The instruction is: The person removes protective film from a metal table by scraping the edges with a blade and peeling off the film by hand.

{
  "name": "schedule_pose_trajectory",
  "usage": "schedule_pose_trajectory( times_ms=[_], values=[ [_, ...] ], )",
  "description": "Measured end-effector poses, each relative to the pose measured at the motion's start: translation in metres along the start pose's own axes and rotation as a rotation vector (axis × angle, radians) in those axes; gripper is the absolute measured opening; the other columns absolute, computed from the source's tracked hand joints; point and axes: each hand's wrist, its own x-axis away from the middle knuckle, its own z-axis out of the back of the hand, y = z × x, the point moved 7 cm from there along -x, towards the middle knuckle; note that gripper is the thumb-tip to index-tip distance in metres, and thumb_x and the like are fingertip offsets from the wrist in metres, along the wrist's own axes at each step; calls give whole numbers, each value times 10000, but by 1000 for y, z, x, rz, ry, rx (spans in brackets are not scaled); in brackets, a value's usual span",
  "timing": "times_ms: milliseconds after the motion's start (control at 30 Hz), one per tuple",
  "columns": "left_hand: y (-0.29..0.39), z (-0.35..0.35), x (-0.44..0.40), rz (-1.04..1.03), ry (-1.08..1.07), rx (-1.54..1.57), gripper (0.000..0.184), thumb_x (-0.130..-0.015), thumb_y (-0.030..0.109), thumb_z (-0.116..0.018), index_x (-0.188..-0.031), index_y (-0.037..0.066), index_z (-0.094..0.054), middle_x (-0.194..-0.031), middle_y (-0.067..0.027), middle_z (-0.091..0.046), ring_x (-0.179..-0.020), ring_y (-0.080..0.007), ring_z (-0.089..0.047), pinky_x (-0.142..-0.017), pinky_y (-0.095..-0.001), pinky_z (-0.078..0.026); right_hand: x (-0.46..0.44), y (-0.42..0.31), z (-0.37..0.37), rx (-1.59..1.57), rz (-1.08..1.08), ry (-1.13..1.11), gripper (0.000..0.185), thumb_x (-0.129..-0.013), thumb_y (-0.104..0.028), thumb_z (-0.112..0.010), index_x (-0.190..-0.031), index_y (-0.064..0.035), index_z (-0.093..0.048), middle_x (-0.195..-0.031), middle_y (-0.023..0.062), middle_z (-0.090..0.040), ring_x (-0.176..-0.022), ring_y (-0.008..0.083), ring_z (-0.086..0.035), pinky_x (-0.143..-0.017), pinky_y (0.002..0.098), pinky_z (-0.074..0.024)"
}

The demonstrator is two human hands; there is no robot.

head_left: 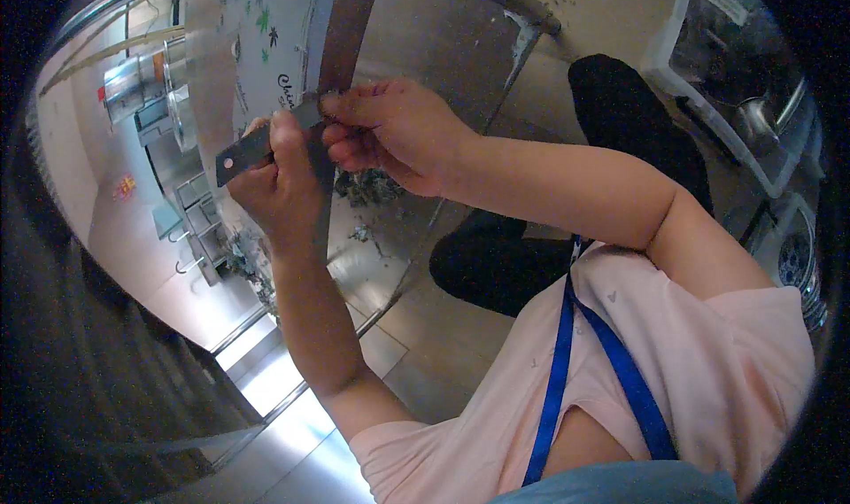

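Head view shows us one flat, dark-grey metal strip spanning lengthwise between our left hand, gripping it, and right hand, apparently pinching its other end.

The left hand has its thumb over part of the flat dark grey blade with a round hole, and the right hand hides its other end. The tips of some left fingers are behind it. Black letters start "Chin", but the rest is covered. The white board with green leaf pictures is cut off at the top. The red and yellow wall picture is too small and fuzzy to make out. Shade blurs what is inside the clear plastic bin.
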Motion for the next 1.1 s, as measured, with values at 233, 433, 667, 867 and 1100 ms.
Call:
schedule_pose_trajectory(
  times_ms=[233,433,667,867,1100],
  values=[
    [-10,-1,2,16,48,82,260,-756,133,-452,-531,3,-474,-461,5,-447,-427,-58,-398,-391,-211,-311,5,-13,-4,47,50,86,119,-741,-148,-500,-740,-30,-493,-618,35,-496,-479,90,-473,-444,193,-414],
    [13,-3,-3,-86,-26,-207,264,-762,127,-445,-538,-5,-491,-463,-21,-459,-426,-73,-415,-395,-215,-326,1,-17,-5,67,91,51,126,-742,-141,-499,-717,-18,-491,-594,42,-491,-469,92,-466,-430,196,-402],
    [6,-6,-4,-74,-5,-113,261,-760,104,-442,-527,-9,-475,-476,-32,-473,-420,-80,-420,-384,-217,-322,1,-17,-2,27,63,93,134,-738,-150,-510,-681,-31,-486,-576,37,-495,-452,90,-469,-424,194,-400],
    [11,-8,-8,-114,-30,-95,252,-753,72,-449,-514,-7,-458,-453,-23,-440,-407,-73,-392,-371,-214,-298,3,-21,-5,-11,63,80,132,-741,-154,-508,-685,-34,-498,-577,32,-505,-448,87,-477,-415,190,-403],
    [18,-11,-14,-111,-48,-192,254,-753,69,-453,-510,-5,-450,-443,-25,-425,-395,-77,-378,-361,-223,-283,1,-26,-3,41,59,114,148,-746,-164,-502,-675,-35,-500,-575,32,-508,-451,85,-480,-416,191,-405]
  ],
)
